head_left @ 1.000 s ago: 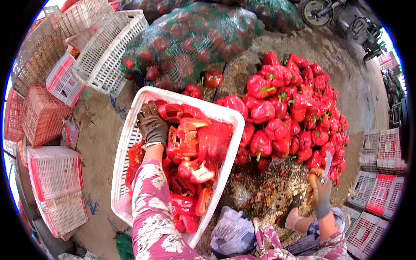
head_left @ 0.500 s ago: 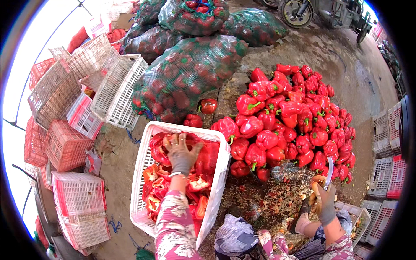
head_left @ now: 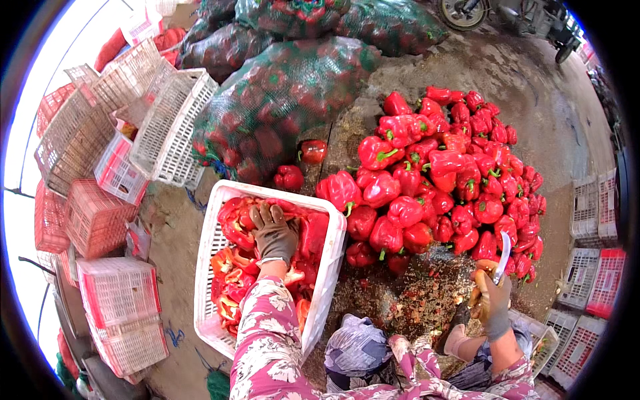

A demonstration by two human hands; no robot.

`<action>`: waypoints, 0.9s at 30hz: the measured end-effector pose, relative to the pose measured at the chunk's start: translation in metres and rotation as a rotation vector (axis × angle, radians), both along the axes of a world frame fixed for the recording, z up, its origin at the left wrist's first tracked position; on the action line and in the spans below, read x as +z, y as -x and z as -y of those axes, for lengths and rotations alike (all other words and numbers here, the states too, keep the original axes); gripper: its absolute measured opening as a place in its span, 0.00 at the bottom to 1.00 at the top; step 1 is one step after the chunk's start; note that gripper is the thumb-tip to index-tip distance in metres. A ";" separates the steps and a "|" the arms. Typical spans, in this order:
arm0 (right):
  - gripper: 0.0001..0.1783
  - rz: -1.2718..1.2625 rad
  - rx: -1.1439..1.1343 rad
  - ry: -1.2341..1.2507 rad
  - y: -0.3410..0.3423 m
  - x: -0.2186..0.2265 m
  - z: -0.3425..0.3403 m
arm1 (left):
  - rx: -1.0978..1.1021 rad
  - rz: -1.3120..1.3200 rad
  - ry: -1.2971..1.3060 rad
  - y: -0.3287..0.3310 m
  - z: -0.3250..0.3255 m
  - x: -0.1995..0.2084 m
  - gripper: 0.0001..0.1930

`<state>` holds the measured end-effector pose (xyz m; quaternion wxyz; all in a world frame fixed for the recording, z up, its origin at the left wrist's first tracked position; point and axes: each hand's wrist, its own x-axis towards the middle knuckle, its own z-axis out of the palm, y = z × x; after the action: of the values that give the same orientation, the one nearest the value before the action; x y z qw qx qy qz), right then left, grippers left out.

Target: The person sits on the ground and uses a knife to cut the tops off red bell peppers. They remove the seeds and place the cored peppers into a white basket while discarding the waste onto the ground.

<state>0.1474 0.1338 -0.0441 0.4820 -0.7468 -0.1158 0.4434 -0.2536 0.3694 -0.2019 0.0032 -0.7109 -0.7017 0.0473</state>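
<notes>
My left hand [head_left: 274,233], in a grey-brown glove, presses onto red bell pepper pieces [head_left: 239,277] inside a white plastic crate [head_left: 337,243]. Its fingers lie extended over the pieces, pointing away from me, with nothing visibly gripped. At the lower right, my right hand [head_left: 492,300] is gloved too and closed around the handle of a knife [head_left: 504,255]. The knife's short curved blade points up and away, close to the near right edge of a big heap of whole red bell peppers [head_left: 440,177]. Most of the handle is hidden by my fingers.
Green mesh sacks of peppers [head_left: 287,100] lie beyond the crate. Stacked crates [head_left: 123,293] stand at the left, more crates [head_left: 583,280] at the right. Pepper scraps [head_left: 413,293] litter the floor before me. A wheeled vehicle [head_left: 467,10] is at the far right.
My left hand has pressed down among the pepper pieces, its fingers drawn closer together. My right hand still holds the knife, slightly shifted. The whole view has moved a little.
</notes>
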 end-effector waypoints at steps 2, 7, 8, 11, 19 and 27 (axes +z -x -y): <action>0.14 0.024 0.001 -0.035 0.002 0.005 0.004 | -0.066 0.041 -0.002 -0.003 -0.013 -0.005 0.38; 0.14 0.054 -0.050 -0.058 -0.007 0.013 0.008 | -0.260 0.157 -0.072 0.037 -0.005 0.009 0.37; 0.14 0.054 -0.060 -0.073 -0.011 0.013 0.013 | -0.296 0.201 -0.134 0.028 0.012 0.030 0.36; 0.13 0.035 -0.011 -0.113 -0.015 0.001 0.020 | -0.133 0.067 -0.075 0.016 0.101 0.039 0.36; 0.15 0.074 0.007 -0.067 0.000 -0.001 0.041 | -0.043 0.061 -0.152 -0.003 0.110 -0.007 0.38; 0.18 0.078 -0.035 -0.096 0.002 0.002 0.057 | -0.088 0.245 0.043 0.035 0.088 0.007 0.37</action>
<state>0.1450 0.0769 -0.0421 0.5200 -0.7414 -0.1424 0.3995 -0.2888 0.2809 -0.1950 -0.0958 -0.7412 -0.6639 -0.0250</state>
